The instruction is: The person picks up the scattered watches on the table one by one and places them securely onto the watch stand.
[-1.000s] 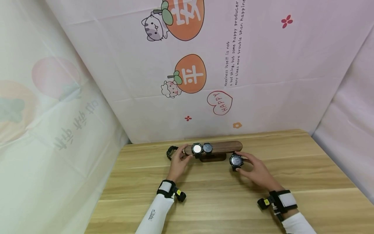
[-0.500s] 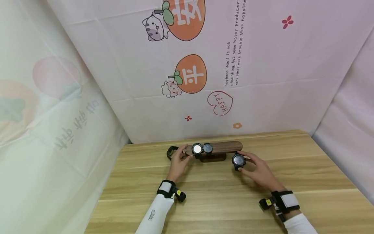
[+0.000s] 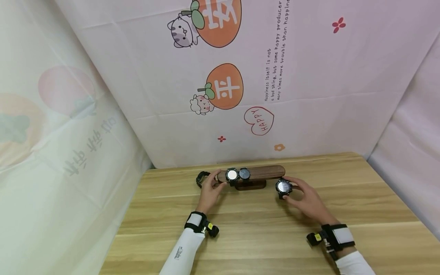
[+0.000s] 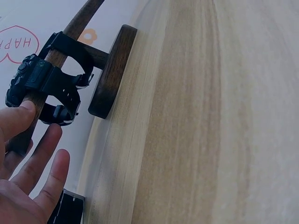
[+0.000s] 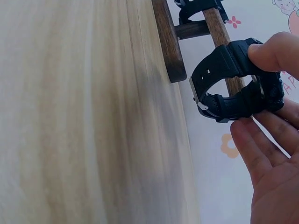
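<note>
- Pinched between thumb and fingers of the right hand (image 3: 307,198): a black watch (image 3: 283,186), above the table (image 3: 240,236), near the bar's right end; cannot tell whether the bar enters its loop.
- Held by the left hand (image 3: 208,193): the left end of the wooden stand (image 3: 265,172).
- Looped round its bar, side by side: a bright-faced watch (image 3: 232,175), a dark-faced watch (image 3: 245,174).
- Partly hidden behind the left hand: another watch (image 3: 201,178).
- Beyond: printed cloth (image 3: 309,95).
- Since a second ago: right hand and black watch shifted slightly rightward; left hand unmoved.
</note>
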Demonstrator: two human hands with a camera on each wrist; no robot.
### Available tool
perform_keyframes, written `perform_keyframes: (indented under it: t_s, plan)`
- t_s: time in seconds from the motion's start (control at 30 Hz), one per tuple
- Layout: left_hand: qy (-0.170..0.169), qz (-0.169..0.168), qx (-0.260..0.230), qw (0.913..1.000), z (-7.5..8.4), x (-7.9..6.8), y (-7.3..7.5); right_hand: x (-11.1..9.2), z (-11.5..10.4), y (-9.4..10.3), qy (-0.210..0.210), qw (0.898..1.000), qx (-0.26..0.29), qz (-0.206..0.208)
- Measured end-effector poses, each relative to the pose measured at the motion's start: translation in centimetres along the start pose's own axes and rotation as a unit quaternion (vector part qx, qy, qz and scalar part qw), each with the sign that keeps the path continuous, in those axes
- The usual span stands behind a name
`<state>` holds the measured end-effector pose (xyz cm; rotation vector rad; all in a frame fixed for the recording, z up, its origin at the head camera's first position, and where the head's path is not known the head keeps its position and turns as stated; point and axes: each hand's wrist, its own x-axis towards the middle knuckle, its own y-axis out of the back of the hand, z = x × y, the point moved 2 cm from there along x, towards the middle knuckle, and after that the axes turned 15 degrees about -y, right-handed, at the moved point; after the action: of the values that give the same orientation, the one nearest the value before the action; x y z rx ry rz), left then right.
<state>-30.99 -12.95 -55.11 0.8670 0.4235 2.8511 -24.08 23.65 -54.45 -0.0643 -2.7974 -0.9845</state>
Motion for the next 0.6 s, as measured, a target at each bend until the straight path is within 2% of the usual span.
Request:
perform_keyframes:
  t_s: [0.33,0.6]
  plan:
    - [0.005,-0.012,0.008,0.9999,0.10,0.09,0.17,0.31,0.26,0.27,0.028,0.999,0.028,0.033]
    - [-0.002,-0.011,0.011,0.9999,-0.30,0.06,0.11,0.39,0.57,0.54,0.022,0.998,0.034,0.047]
